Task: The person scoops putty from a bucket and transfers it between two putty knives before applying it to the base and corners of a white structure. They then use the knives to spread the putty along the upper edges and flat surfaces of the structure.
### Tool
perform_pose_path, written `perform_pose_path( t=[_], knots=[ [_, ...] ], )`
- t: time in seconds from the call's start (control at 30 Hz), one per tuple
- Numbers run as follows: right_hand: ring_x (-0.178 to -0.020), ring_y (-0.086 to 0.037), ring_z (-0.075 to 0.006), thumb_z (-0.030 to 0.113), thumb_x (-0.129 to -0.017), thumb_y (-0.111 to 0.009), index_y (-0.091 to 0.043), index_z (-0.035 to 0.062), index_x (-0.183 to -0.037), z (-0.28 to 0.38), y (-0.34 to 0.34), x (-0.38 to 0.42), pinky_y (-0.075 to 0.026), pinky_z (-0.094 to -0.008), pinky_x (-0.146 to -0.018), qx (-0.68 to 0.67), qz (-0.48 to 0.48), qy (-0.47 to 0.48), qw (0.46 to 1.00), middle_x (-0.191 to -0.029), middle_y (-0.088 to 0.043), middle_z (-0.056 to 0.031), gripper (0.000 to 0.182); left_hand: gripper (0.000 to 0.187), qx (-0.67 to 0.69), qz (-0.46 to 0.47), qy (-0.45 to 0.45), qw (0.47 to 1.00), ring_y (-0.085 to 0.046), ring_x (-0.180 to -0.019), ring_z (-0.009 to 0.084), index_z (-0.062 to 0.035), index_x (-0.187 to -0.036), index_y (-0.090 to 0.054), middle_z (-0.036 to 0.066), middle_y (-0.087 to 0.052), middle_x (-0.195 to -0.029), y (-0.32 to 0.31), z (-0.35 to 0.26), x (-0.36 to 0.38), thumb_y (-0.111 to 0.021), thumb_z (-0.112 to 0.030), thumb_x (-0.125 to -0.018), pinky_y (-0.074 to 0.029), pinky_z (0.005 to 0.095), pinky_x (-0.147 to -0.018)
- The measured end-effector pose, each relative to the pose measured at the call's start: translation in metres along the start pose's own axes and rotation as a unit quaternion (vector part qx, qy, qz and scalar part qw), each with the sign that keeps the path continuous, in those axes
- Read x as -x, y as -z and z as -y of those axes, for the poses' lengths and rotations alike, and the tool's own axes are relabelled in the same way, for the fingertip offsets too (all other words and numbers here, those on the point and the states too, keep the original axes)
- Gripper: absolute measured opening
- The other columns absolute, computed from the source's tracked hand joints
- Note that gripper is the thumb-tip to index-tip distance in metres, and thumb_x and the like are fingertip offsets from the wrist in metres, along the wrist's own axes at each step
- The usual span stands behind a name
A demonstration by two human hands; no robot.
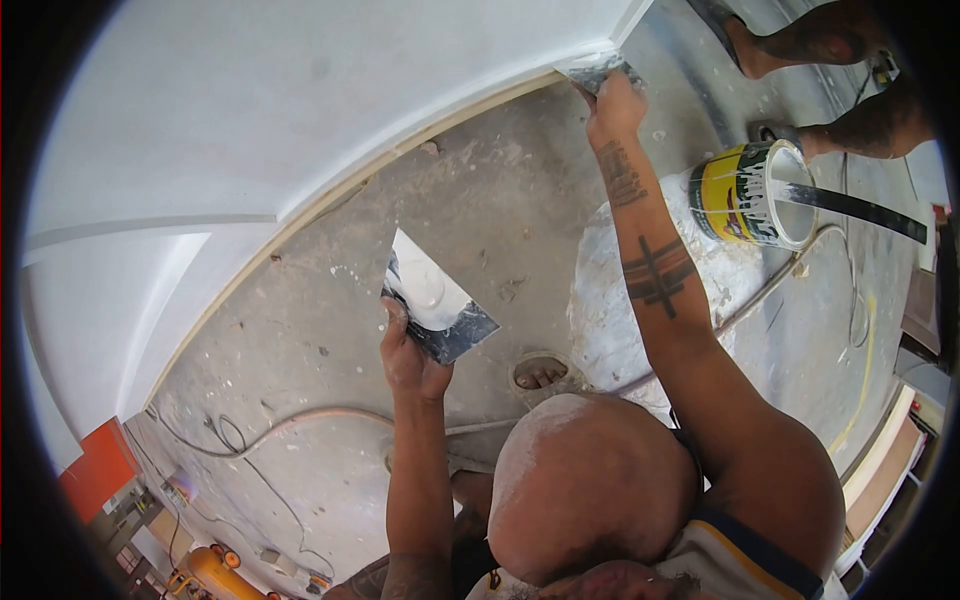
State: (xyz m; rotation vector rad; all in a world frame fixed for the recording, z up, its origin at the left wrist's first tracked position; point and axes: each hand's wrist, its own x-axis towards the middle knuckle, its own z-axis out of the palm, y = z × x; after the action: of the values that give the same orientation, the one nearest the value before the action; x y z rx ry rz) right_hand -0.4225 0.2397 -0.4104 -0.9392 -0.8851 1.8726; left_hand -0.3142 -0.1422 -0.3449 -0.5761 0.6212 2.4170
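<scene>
The left hand point(408, 355) grips a wide plaster-smeared metal trowel point(437, 298), while the right hand point(615, 100) clasps a small steel scraper point(597, 70) against the white wall point(300, 90)

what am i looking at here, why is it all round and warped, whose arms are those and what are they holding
This is one picture from a wide-angle camera worn on a person's head, looking down, which bends the edges round. No machine: the two arms are the wearer's own. The left hand holds a flat trowel loaded with white filler. The right hand reaches up and presses a smaller blade against the foot of a white wall, where it meets the concrete floor. On the floor stands an open paint can with a dark stick in it, and cables trail across. At top right are another person's legs. A yellow tank sits at the bottom left.
</scene>
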Motion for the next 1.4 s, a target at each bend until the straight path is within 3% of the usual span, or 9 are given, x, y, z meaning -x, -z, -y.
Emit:
perform_pose_path(
  t=[0.43,0.57,0.87,0.93,1.17,1.23,1.4],
  knots=[
    [-0.096,-0.066,-0.0303,0.001,-0.090,-0.054,-0.050,-0.0112,-0.119,0.012,-0.005,0.054,-0.064,-0.0469,-0.081,-0.040,-0.022,-0.023,0.999,-0.116,-0.058,-0.0186,0.032,0.040,0.005,0.007,0.016,1.000,-0.062,-0.115,0.0283,-0.0087,-0.137,-0.050,0.010,-0.062,-0.128,-0.002,0.002,-0.001,-0.043,-0.034,-0.106,-0.050,0.0467,-0.101],
    [-0.097,-0.066,-0.0301,0.001,-0.089,-0.054,-0.049,-0.0131,-0.119,-0.004,-0.009,0.036,-0.064,-0.0469,-0.081,-0.022,-0.017,-0.039,0.999,-0.116,-0.058,-0.0192,0.033,0.041,-0.015,-0.004,0.008,1.000,-0.062,-0.114,0.0280,-0.0081,-0.137,-0.050,0.010,-0.063,-0.127,-0.005,0.001,0.001,-0.043,-0.034,-0.106,-0.051,0.0462,-0.100],
    [-0.098,-0.065,-0.0272,0.003,-0.091,-0.055,-0.050,-0.0106,-0.121,0.003,-0.006,0.053,-0.064,-0.0438,-0.082,-0.043,0.041,0.022,0.998,-0.116,-0.058,-0.0168,0.033,0.041,-0.013,0.007,0.015,1.000,-0.062,-0.115,0.0279,-0.0088,-0.136,-0.051,0.010,-0.063,-0.127,0.003,0.002,0.001,-0.043,-0.036,-0.106,-0.050,0.0465,-0.100],
    [-0.098,-0.065,-0.0263,0.004,-0.091,-0.055,-0.050,-0.0097,-0.121,-0.001,-0.003,0.060,-0.063,-0.0428,-0.082,-0.034,0.017,-0.046,0.998,-0.117,-0.058,-0.0159,0.033,0.041,-0.009,0.001,0.015,1.000,-0.062,-0.115,0.0280,-0.0087,-0.136,-0.051,0.010,-0.063,-0.128,0.003,0.002,0.002,-0.043,-0.036,-0.106,-0.050,0.0466,-0.101],
    [-0.097,-0.065,-0.0263,0.003,-0.092,-0.054,-0.051,-0.0090,-0.120,-0.010,-0.015,0.056,-0.063,-0.0436,-0.082,0.017,0.003,-0.059,0.998,-0.115,-0.059,-0.0156,0.031,0.040,0.004,0.008,0.015,1.000,-0.062,-0.115,0.0281,-0.0085,-0.136,-0.051,0.010,-0.063,-0.127,0.002,0.001,0.004,-0.044,-0.035,-0.106,-0.050,0.0464,-0.100],
    [-0.075,-0.059,-0.0153,0.007,-0.088,-0.059,-0.058,-0.0011,-0.104,-0.019,-0.020,0.052,-0.047,-0.0310,-0.060,0.026,-0.047,-0.039,0.998,-0.093,-0.062,-0.0054,0.018,0.040,0.001,0.005,0.013,1.000,-0.062,-0.115,0.0281,-0.0085,-0.136,-0.051,0.010,-0.063,-0.127,0.002,0.001,0.004,-0.044,-0.035,-0.106,-0.050,0.0464,-0.100],
    [-0.078,-0.058,-0.0140,0.005,-0.089,-0.058,-0.059,-0.0012,-0.102,-0.001,-0.031,0.065,-0.045,-0.0316,-0.061,-0.063,0.020,0.019,0.998,-0.091,-0.061,-0.0041,0.015,0.041,-0.003,0.003,0.012,1.000,-0.062,-0.115,0.0280,-0.0086,-0.136,-0.051,0.010,-0.063,-0.127,0.005,0.002,0.005,-0.044,-0.036,-0.106,-0.050,0.0463,-0.100]
  ],
)
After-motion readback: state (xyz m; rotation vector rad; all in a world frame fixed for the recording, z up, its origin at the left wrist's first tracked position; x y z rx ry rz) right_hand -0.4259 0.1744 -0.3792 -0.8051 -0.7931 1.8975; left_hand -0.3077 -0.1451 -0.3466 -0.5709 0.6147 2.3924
